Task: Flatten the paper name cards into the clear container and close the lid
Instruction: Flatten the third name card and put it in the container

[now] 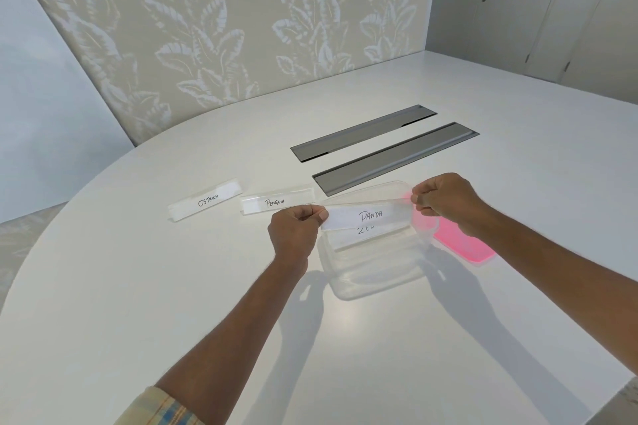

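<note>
- Low in the frame, 2 bare forearms reach up over the white table (138, 286).
- At centre, the left hand (293, 231) pinches the left end of the PANDA card (367, 217); the right hand (445, 200) pinches its right end.
- The card is held just above the clear container (373, 272), where another card (369, 233) lies flat.
- A pink lid (462, 245) lies right of the container.
- Left of centre, the PENGUIN card (276, 202) and OSTRICH card (207, 200) stand on the table.
- Beyond, 2 grey cable hatches (397, 157).
</note>
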{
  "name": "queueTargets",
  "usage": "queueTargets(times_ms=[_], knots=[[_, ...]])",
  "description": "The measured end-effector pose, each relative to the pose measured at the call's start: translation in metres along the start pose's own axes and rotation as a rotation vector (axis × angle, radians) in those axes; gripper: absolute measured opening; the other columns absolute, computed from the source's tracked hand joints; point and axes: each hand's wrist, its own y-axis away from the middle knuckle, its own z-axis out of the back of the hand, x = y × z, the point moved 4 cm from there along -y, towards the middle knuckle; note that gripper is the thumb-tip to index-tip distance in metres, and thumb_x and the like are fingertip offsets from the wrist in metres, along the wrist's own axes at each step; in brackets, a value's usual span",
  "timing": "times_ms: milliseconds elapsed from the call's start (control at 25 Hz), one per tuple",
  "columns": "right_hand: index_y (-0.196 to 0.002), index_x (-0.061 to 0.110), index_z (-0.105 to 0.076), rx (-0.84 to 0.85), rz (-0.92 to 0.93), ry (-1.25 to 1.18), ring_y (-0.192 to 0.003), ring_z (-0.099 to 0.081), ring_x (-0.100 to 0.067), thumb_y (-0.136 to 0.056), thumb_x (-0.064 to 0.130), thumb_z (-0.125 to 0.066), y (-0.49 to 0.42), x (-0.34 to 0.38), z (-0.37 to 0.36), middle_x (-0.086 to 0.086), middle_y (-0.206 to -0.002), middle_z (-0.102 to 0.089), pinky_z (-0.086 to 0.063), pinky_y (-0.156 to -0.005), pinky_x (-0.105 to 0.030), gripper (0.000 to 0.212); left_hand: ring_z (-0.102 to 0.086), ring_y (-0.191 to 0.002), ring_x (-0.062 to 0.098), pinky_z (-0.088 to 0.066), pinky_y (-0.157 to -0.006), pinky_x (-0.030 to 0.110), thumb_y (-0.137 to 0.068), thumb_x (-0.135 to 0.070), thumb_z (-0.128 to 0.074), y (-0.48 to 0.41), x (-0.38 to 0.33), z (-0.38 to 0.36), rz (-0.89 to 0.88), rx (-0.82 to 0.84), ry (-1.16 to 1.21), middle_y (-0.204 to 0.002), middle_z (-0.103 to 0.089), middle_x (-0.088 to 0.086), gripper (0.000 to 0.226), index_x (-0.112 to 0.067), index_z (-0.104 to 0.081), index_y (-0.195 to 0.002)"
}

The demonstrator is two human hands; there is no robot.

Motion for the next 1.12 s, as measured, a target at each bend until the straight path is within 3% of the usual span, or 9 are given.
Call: queueTargets(times_ms=[160, 400, 480, 600, 680, 800, 1000, 1120], knots=[[-0.118, 0.015, -0.080, 0.111, 0.256, 0.282, -0.103, -0.074, -0.016, -0.081, 0.020, -0.094, -0.008, 0.017, -0.009, 0.000, -0.112, -0.080, -0.056, -0.093, -0.028, 0.040, -0.062, -0.055, -0.009, -0.047, -0.061, 0.010, -0.080, -0.021, -0.090, 0.001, 0.002, -0.007, -0.021, 0.021, -0.078, -0.071, -0.079, -0.017, 0.013, -0.028, -0.083, -0.072], [-0.130, 0.016, -0.077, 0.448, 0.443, 0.642, -0.115, -0.069, -0.016, -0.077, 0.021, -0.096, -0.013, 0.033, -0.060, 0.000, -0.123, -0.075, -0.055, -0.099, -0.035, 0.057, -0.058, -0.050, -0.007, -0.044, -0.053, 0.007, -0.079, -0.025, -0.089, 0.003, 0.006, -0.017, -0.036, 0.042, -0.146, -0.067, -0.077, -0.017, 0.010, -0.029, -0.083, -0.072], [-0.130, 0.016, -0.077, 0.515, 0.462, 0.690, -0.113, -0.069, -0.016, -0.076, 0.020, -0.096, -0.015, 0.033, -0.076, -0.002, -0.125, -0.075, -0.056, -0.097, -0.035, 0.058, -0.057, -0.049, -0.006, -0.043, -0.052, 0.008, -0.079, -0.025, -0.089, 0.004, 0.006, -0.020, -0.043, 0.051, -0.162, -0.067, -0.077, -0.016, 0.008, -0.028, -0.083, -0.073], [-0.126, 0.017, -0.079, 0.594, 0.470, 0.700, -0.097, -0.068, -0.009, -0.075, 0.016, -0.097, -0.017, 0.035, -0.092, -0.001, -0.122, -0.077, -0.054, -0.079, -0.025, 0.054, -0.057, -0.050, -0.004, -0.045, -0.058, 0.016, -0.078, -0.027, -0.088, 0.005, 0.007, -0.024, -0.045, 0.063, -0.189, -0.066, -0.076, -0.017, 0.008, -0.029, -0.083, -0.072], [-0.123, 0.017, -0.080, 0.623, 0.471, 0.698, -0.098, -0.070, -0.008, -0.073, 0.014, -0.097, -0.019, 0.035, -0.097, 0.002, -0.115, -0.080, -0.055, -0.083, -0.027, 0.053, -0.058, -0.051, -0.004, -0.045, -0.061, 0.017, -0.078, -0.027, -0.088, 0.005, 0.008, -0.026, -0.042, 0.068, -0.207, -0.067, -0.076, -0.019, 0.010, -0.031, -0.083, -0.071], [-0.116, 0.020, -0.083, 0.663, 0.455, 0.669, -0.090, -0.075, -0.006, -0.071, 0.010, -0.096, -0.023, 0.033, -0.099, 0.007, -0.102, -0.082, -0.057, -0.076, -0.028, 0.048, -0.059, -0.053, -0.002, -0.046, -0.062, 0.019, -0.077, -0.027, -0.089, 0.004, 0.010, -0.028, -0.027, 0.066, -0.207, -0.067, -0.076, -0.019, 0.010, -0.032, -0.083, -0.071], [-0.113, 0.023, -0.084, 0.692, 0.471, 0.693, -0.096, -0.076, -0.014, -0.072, 0.013, -0.095, -0.024, 0.030, -0.099, 0.010, -0.099, -0.083, -0.060, -0.084, -0.033, 0.044, -0.059, -0.051, -0.005, -0.047, -0.063, 0.019, -0.076, -0.029, -0.090, 0.005, 0.013, -0.027, -0.020, 0.067, -0.222, -0.066, -0.075, -0.020, 0.009, -0.033, -0.083, -0.071], [-0.111, 0.021, -0.084, 0.700, 0.483, 0.728, -0.094, -0.076, -0.019, -0.074, 0.013, -0.093, -0.023, 0.028, -0.098, 0.006, -0.096, -0.083, -0.060, -0.083, -0.037, 0.040, -0.066, -0.061, 0.001, -0.053, -0.065, 0.023, -0.074, -0.030, -0.091, 0.007, 0.012, -0.025, -0.030, 0.090, -0.236, -0.068, -0.077, -0.019, 0.008, -0.033, -0.084, -0.073]])
